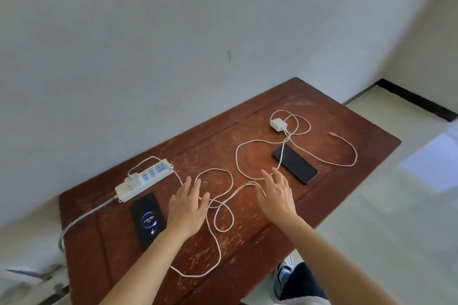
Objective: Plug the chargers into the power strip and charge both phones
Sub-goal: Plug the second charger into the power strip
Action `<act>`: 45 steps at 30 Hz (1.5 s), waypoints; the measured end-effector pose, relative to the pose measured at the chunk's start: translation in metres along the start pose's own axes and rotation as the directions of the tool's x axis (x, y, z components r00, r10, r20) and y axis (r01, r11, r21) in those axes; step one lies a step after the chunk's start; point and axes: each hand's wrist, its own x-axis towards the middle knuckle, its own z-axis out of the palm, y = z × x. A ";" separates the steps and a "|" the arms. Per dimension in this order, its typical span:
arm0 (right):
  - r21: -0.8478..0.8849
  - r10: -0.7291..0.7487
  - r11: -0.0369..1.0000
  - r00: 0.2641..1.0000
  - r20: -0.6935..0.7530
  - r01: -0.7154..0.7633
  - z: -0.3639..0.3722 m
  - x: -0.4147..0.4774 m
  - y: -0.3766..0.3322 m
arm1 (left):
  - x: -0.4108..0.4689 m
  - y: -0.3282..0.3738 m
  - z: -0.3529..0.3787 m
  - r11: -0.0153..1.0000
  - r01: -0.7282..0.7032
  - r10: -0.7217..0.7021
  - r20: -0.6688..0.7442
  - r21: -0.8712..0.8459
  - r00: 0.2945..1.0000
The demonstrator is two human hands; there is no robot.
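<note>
Both hands spread, palms down: left hand [189,202] and right hand [276,192] at frame centre over cable [224,182]. Lit phone [148,220] below power strip [143,179], centre-left; dark phone [295,163] and loose charger [278,124] right on tabletop [247,250].

A dark reddish-brown wooden table [247,242] fills the lower middle of the view, set at an angle, its top scuffed and scratched pale in many places, with a shallow recessed panel line running round the surface. Behind it rises a plain grey-white wall [148,32], bare apart from one small dark mark [229,55]. At the far right a second wall meets it in a corner, edged along the bottom by a black skirting strip [416,100]. The floor [371,218] is pale and smooth, and a bright patch of light [436,163] lies across it on the right
</note>
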 end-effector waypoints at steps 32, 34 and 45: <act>-0.007 -0.257 0.963 0.927 0.274 0.269 -0.063 0.312 0.132 | 0.134 0.182 0.151 0.943 0.243 -0.307 0.313 0.227 0.899; -0.083 -0.265 0.950 0.916 0.300 0.302 -0.053 0.321 0.131 | 0.136 0.180 0.152 0.943 0.263 -0.317 0.307 0.204 0.897; -0.008 -0.262 0.960 0.909 0.325 0.279 -0.072 0.344 0.145 | 0.141 0.188 0.140 0.940 0.295 -0.337 0.348 0.170 0.875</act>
